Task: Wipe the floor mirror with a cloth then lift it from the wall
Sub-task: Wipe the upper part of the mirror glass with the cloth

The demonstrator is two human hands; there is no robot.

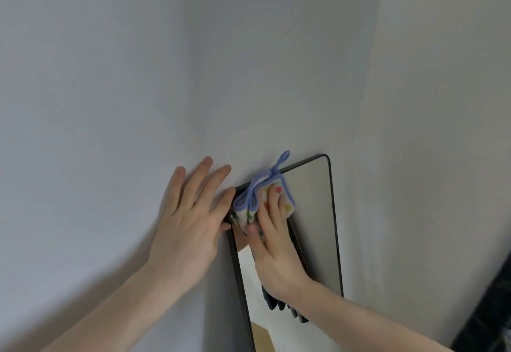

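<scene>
Nearest, the right hand [272,243] presses a folded spotted cloth [262,199] flat-fingered onto the floor mirror [312,213] near its top left corner. Beside it, the left hand [190,219] lies spread on the wall [193,61], thumb touching the frame. Pushing hard could slide the leaning mirror sideways.

This looks like a room in a home. A plain pale wall [193,75] fills the view, and a tall, dark-framed mirror [312,213] leans on it. A spotted, blue-edged household cloth [287,199] is pressed on its glass. Something dark [486,310] stands at the near right.
</scene>
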